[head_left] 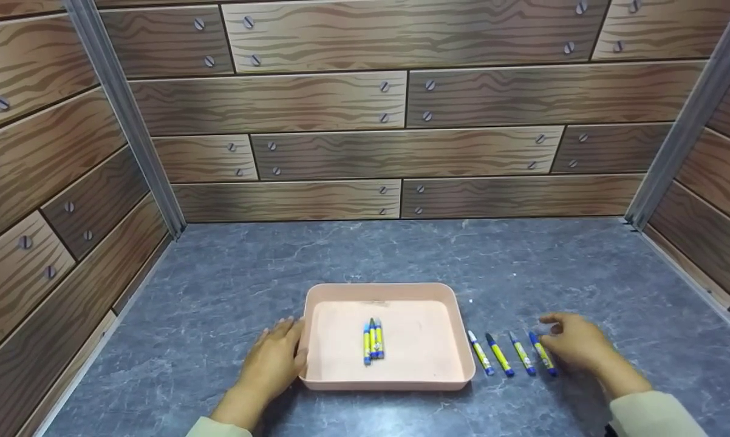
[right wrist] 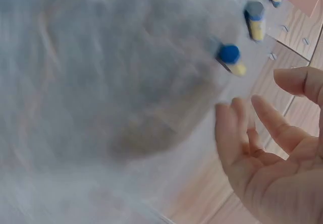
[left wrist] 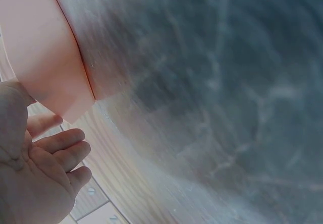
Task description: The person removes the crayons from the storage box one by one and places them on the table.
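Observation:
A shallow pink tray (head_left: 395, 385) sits on the table with three crayons (head_left: 373, 346) in yellow-and-blue wrappers grouped inside. At its left wall, my left hand (head_left: 272, 358) touches the outside, fingers relaxed; the left wrist view shows thumb and index finger by the tray's rim. Right of the tray, a row of crayons lies apart: a white-tipped crayon (head_left: 481, 353), a dark-tipped crayon (head_left: 500, 355), a pale-tipped crayon (head_left: 522, 353) and a blue-tipped crayon (head_left: 543, 354). My right hand (head_left: 574, 343) is beside the blue-tipped one, thumb and fingers parted with nothing between them.
The grey marbled table (head_left: 377, 255) runs back to a wood-patterned wall (head_left: 341, 103). Similar side panels stand left and right, with grey metal posts (head_left: 128, 115) at the corners. Tiny white specks lie on the table behind the crayon row.

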Action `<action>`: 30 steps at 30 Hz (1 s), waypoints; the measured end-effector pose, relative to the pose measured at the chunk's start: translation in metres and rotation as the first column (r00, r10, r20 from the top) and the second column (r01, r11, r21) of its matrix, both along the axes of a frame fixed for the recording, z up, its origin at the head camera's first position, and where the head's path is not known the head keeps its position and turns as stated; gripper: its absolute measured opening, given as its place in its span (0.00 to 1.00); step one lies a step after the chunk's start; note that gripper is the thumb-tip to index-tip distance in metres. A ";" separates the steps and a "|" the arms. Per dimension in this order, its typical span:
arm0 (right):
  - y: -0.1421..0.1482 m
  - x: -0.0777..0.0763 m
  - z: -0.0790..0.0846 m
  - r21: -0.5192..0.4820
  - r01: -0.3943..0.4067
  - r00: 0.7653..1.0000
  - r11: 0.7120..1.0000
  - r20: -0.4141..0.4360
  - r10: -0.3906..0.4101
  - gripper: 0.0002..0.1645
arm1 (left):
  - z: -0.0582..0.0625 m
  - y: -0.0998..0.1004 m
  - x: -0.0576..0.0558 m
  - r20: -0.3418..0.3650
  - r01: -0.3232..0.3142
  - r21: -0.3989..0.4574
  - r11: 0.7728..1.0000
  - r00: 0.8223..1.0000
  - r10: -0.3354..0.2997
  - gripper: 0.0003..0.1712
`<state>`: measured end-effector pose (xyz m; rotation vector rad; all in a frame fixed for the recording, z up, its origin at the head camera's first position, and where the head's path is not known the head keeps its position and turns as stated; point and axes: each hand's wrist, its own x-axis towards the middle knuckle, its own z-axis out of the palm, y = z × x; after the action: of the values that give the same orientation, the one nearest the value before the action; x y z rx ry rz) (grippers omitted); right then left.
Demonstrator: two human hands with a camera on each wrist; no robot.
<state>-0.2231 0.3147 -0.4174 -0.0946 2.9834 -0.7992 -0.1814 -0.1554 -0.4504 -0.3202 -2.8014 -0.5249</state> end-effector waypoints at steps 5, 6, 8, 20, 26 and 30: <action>-0.008 -0.001 0.011 0.081 -0.039 0.996 0.996 -0.080 0.045 0.30 | 0.000 -0.001 0.000 0.001 0.001 0.004 1.000 1.000 -0.001 0.28; -0.010 -0.001 0.013 0.096 -0.045 0.993 0.994 -0.102 0.054 0.30 | 0.000 -0.001 0.000 0.001 0.002 0.006 1.000 1.000 -0.002 0.28; -0.015 -0.002 0.015 0.127 -0.048 0.989 0.991 -0.134 0.065 0.31 | 0.000 -0.001 0.000 0.001 0.003 0.006 1.000 1.000 -0.003 0.28; -0.058 -0.003 0.030 0.176 0.008 0.967 0.984 -0.252 0.037 0.40 | 0.001 -0.001 0.000 0.035 -0.005 0.001 1.000 0.999 0.005 0.28; -0.076 -0.005 0.035 0.172 -0.001 0.964 0.985 -0.261 0.046 0.39 | 0.001 -0.001 0.000 0.000 0.006 0.008 1.000 1.000 -0.006 0.28; -0.090 -0.007 0.037 0.171 -0.015 0.964 0.985 -0.257 0.060 0.38 | 0.001 0.000 -0.001 0.002 0.008 0.015 1.000 1.000 -0.008 0.28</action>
<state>-0.2306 0.2250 -0.3809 -0.2693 3.2708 -0.5675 -0.1823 -0.1555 -0.4490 -0.3283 -2.7981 -0.5483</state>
